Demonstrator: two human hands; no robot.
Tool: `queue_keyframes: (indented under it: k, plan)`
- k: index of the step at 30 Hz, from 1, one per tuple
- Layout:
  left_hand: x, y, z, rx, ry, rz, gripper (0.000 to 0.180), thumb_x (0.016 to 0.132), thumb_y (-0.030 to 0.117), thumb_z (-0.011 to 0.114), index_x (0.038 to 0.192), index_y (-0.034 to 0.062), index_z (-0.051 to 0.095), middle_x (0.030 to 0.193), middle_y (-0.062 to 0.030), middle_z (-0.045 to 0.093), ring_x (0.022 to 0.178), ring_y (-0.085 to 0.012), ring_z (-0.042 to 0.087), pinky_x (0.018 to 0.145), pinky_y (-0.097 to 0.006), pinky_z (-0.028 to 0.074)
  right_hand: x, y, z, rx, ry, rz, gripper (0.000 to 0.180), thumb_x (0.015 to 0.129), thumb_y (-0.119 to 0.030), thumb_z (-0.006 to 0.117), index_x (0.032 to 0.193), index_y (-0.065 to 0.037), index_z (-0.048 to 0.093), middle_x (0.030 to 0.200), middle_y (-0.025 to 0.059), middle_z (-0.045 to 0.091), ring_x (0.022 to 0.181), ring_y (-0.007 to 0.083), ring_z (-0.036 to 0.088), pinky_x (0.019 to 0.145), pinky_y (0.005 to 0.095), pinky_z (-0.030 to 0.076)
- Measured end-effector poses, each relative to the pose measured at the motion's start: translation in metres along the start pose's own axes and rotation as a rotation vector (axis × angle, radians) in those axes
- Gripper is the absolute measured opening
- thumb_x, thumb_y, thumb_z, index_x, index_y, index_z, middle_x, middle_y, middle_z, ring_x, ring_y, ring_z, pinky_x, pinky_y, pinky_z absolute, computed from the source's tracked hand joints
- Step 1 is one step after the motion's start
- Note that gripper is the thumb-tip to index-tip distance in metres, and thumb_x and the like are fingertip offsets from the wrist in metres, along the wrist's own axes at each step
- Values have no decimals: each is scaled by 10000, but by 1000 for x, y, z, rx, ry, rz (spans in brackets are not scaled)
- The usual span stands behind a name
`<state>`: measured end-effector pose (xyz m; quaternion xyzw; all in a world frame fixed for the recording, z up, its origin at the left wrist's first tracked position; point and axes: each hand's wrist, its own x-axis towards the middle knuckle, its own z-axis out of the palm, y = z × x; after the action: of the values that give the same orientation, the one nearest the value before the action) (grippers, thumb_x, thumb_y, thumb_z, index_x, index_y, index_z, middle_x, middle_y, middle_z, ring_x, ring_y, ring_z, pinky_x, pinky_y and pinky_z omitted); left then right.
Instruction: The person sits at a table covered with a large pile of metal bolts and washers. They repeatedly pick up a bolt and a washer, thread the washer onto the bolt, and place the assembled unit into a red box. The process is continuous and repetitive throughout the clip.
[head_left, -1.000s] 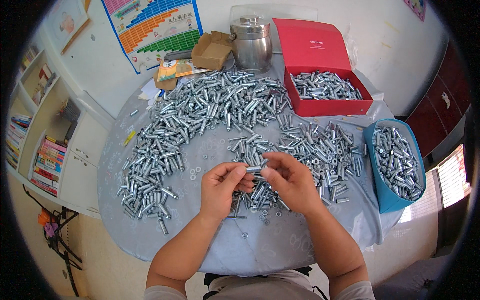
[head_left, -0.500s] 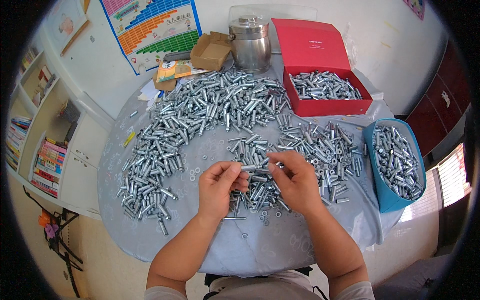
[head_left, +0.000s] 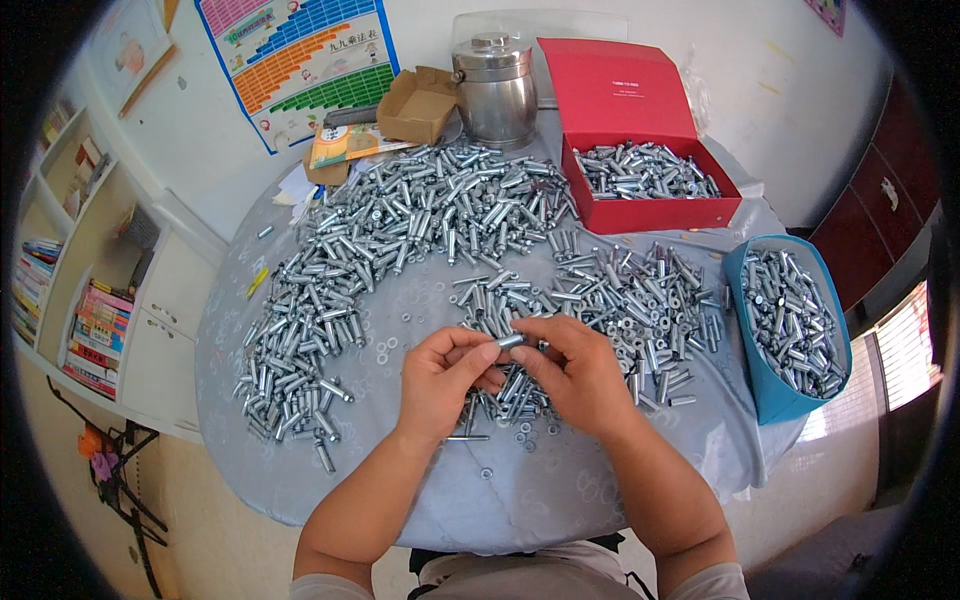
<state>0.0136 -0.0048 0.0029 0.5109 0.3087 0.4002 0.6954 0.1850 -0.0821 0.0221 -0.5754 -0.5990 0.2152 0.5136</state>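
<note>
Over the near middle of the table, a silvery expansion bolt (head_left: 510, 341) is held between my two hands. My left hand (head_left: 440, 380) pinches its sleeve end with thumb and fingers. The thumb and forefinger of my right hand (head_left: 582, 375) close on its other end; that end is mostly covered by the fingers. Beneath and beyond my hands lies a pile of loose bolts and sleeves (head_left: 490, 305). To the right of it, nuts and washers (head_left: 635, 335) are mixed with more sleeves. A large curved heap of expansion bolts (head_left: 450, 205) spreads along the far and left sides.
A red box (head_left: 650, 215) and a blue-green bin (head_left: 790, 400), both full of metal parts, stand at the right. Behind the heap are a steel pot (head_left: 495, 100) and an open cardboard box (head_left: 415, 105). Several washers (head_left: 386, 350) lie left of my hands.
My right hand has moved left and slightly down, closer to my left hand. Its fingers now close on the bolt's end, and the bolt tilts up more to the right.
</note>
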Motion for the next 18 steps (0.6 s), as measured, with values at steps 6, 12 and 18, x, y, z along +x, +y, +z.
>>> queue_keyframes:
  k: [6, 12, 18]
  plan:
    - [2, 11, 0, 85, 60, -34, 147, 968, 155, 638, 997, 12, 661, 819, -88, 707, 591, -101, 606, 496, -236, 477, 2, 12, -5, 173, 81, 231, 218, 890, -82, 702, 1083, 3, 648, 852, 100, 669, 688, 141, 611, 623, 296, 494]
    - [5, 14, -4, 396, -12, -36, 149, 958, 174, 652, 969, 31, 691, 813, -60, 710, 608, -76, 588, 529, -210, 439, 5, 2, -16, 19, 192, 255, 212, 852, -93, 708, 1038, -8, 650, 889, 139, 655, 722, 229, 644, 639, 328, 508]
    - [25, 33, -12, 1078, -27, 313, 205, 897, 232, 693, 948, 34, 714, 825, -123, 695, 689, -243, 640, 622, -347, 493, 4, 7, -14, -230, 247, 116, 233, 842, -138, 697, 1042, -24, 662, 975, 162, 625, 876, 344, 644, 742, 405, 525]
